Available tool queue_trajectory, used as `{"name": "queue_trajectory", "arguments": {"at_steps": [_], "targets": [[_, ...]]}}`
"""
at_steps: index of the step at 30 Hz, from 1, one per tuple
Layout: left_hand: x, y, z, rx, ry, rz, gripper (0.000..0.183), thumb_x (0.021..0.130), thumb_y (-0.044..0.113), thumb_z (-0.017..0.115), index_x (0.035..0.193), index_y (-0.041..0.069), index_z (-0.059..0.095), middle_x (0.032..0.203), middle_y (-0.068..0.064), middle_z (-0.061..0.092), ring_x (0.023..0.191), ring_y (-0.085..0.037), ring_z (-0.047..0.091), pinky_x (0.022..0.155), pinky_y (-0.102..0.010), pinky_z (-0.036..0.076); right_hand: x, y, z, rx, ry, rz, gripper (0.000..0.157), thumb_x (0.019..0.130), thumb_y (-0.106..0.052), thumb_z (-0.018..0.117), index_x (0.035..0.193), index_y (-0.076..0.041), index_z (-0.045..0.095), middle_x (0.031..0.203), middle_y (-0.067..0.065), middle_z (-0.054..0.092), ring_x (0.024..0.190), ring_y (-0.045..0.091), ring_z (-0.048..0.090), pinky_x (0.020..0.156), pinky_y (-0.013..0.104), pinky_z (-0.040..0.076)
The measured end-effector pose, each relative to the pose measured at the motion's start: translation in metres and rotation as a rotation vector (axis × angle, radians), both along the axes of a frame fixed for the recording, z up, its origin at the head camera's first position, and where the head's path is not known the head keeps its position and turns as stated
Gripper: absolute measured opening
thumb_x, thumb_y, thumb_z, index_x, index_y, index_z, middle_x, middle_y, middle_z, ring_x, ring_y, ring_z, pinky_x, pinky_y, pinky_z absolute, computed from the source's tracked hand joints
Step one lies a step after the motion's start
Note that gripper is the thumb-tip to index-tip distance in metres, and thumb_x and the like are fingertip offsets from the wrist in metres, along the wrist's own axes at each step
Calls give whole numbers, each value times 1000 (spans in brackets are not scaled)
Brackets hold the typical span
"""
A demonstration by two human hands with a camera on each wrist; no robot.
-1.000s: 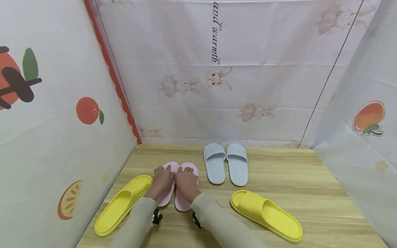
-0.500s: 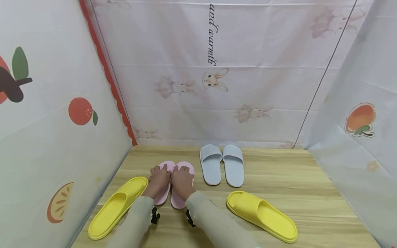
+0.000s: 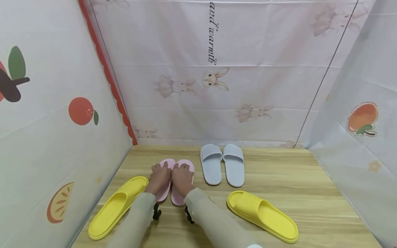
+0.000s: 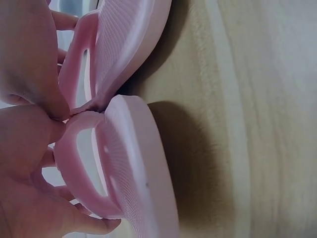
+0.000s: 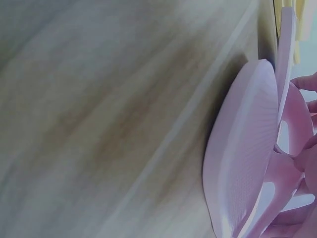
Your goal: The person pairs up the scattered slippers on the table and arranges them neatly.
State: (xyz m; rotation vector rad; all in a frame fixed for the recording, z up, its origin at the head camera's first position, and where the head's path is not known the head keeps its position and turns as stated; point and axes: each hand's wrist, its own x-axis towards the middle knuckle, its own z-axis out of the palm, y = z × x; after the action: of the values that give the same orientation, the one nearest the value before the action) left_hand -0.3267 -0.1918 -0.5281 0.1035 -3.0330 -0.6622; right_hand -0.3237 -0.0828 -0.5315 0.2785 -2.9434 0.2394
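In the head view a pair of pink slippers stands side by side on the wood-patterned floor, their inner edges together. My left hand [image 3: 159,177] grips the strap of the left pink slipper [image 3: 163,194], and my right hand [image 3: 182,177] that of the right pink slipper [image 3: 177,198]. Seen from the left wrist, fingers and thumb wrap the vented strap [image 4: 74,163], and the heel end of the sole [image 4: 156,173] casts a shadow on the floor. From the right wrist, the near slipper's textured footbed [image 5: 242,144] fills the lower right; fingers pass under its strap.
A pair of white slippers [image 3: 212,169] stands to the right, toes near the printed back wall cloth [image 3: 186,127]. One yellow slipper [image 3: 108,213] lies by the left wall cloth [image 3: 37,151]. The other yellow slipper [image 3: 277,220] lies at an angle to the right of my right forearm.
Both hands have moved the pink slippers slightly forward, toward the back wall. The white and yellow slippers stay where they were; the head view has shifted a little.
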Motion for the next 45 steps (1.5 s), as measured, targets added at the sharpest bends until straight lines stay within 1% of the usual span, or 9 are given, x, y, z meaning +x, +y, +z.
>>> {"name": "queue_trajectory", "arguments": {"at_steps": [4, 11, 18, 24, 29, 34, 38, 41, 45], "targets": [[-4, -1, 1, 11, -7, 3, 48, 106, 25, 44, 144, -3, 46, 131, -39, 43, 123, -53, 36, 90, -70, 44, -3, -1, 0, -9, -18, 6, 44, 108, -37, 43, 137, -9, 60, 120, 25, 65, 108, 35, 62, 76, 55, 57], [-11, -3, 0, 11, -30, 8, 50, 105, 24, 43, 146, -5, 44, 132, -39, 43, 124, -53, 35, 89, -69, 45, -9, -2, -1, -2, -45, -3, 43, 108, -35, 42, 139, -11, 58, 125, 24, 63, 113, 35, 61, 81, 57, 56], [-15, 1, 2, 24, -22, 32, 54, 105, 26, 43, 149, -5, 40, 136, -39, 41, 126, -54, 34, 90, -69, 45, -17, -3, 0, 4, -54, -5, 41, 108, -31, 41, 139, -10, 58, 123, 25, 63, 109, 36, 61, 78, 57, 56], [-16, 6, 5, 13, -2, 44, 51, 105, 25, 45, 146, -5, 43, 133, -39, 43, 124, -54, 37, 88, -68, 47, -21, -2, -2, -13, -41, -22, 42, 109, -33, 38, 136, -9, 60, 122, 25, 63, 105, 35, 62, 75, 57, 56], [-20, 5, 6, 30, -18, 67, 48, 104, 26, 46, 143, -3, 46, 133, -38, 44, 123, -53, 38, 89, -68, 45, -24, -4, 0, -44, -31, -13, 38, 108, -30, 43, 132, -9, 63, 117, 23, 65, 105, 34, 62, 77, 57, 56], [-25, 5, 8, 31, -21, 62, 47, 105, 26, 44, 142, -3, 47, 132, -37, 44, 123, -52, 38, 89, -68, 45, -28, -4, 4, -56, -40, -14, 39, 108, -28, 42, 135, -8, 62, 116, 23, 66, 104, 34, 62, 78, 58, 56], [-29, 6, 9, 28, -25, 54, 46, 105, 26, 44, 141, -3, 48, 131, -36, 44, 122, -52, 39, 87, -66, 46, -29, -3, 4, -45, -22, -26, 37, 107, -27, 44, 132, -8, 64, 112, 23, 67, 101, 34, 63, 77, 58, 56], [-28, 6, 11, 36, -24, 62, 46, 105, 25, 43, 141, -4, 47, 132, -37, 44, 122, -53, 38, 87, -67, 46, -30, -4, 4, -44, -25, -15, 37, 107, -27, 44, 132, -9, 64, 111, 23, 67, 101, 34, 64, 77, 58, 57], [-25, 6, 11, 43, -9, 69, 46, 105, 23, 43, 141, -6, 47, 133, -39, 43, 121, -54, 38, 87, -68, 44, -32, -5, 2, -62, -63, -5, 41, 109, -32, 40, 135, -9, 61, 115, 24, 66, 103, 35, 62, 79, 58, 56]]}}
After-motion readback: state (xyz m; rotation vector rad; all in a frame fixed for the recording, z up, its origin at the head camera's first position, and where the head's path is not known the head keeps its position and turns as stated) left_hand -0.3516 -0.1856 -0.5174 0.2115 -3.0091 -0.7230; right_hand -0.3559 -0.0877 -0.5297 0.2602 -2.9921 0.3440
